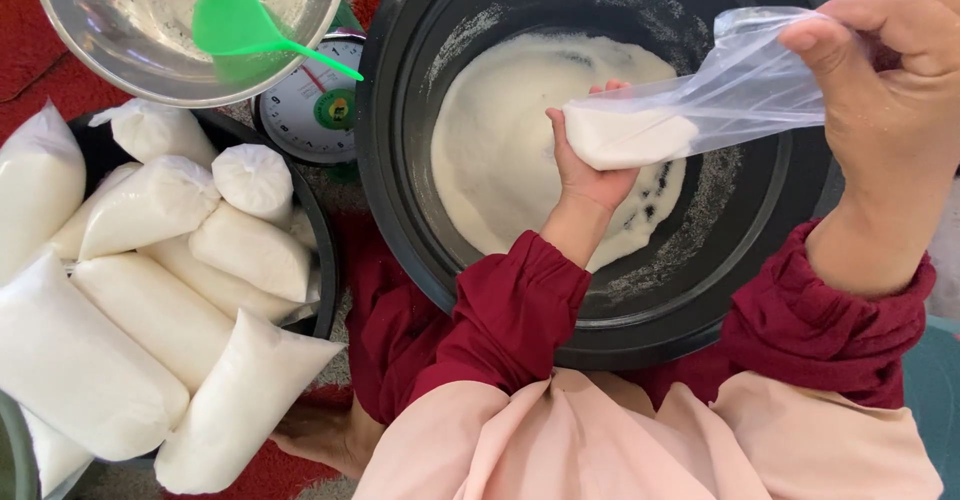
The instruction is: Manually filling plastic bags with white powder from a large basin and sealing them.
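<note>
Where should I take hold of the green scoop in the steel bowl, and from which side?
Take the green scoop by its thin handle, which sticks out past the steel bowl's rim toward the scale. Come from that right-hand side, above the scale: the handle end is free there, while the cupped end lies inside the bowl. Both hands look occupied with the clear bag.

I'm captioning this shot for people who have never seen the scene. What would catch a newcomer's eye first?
First, the clear plastic bag at centre right, partly filled with white powder, its bottom cupped by the left hand and its neck pinched by the right hand over a big black basin holding more powder. Next, the pile of filled bags at left, and the green scoop in a metal bowl at top left.
</note>
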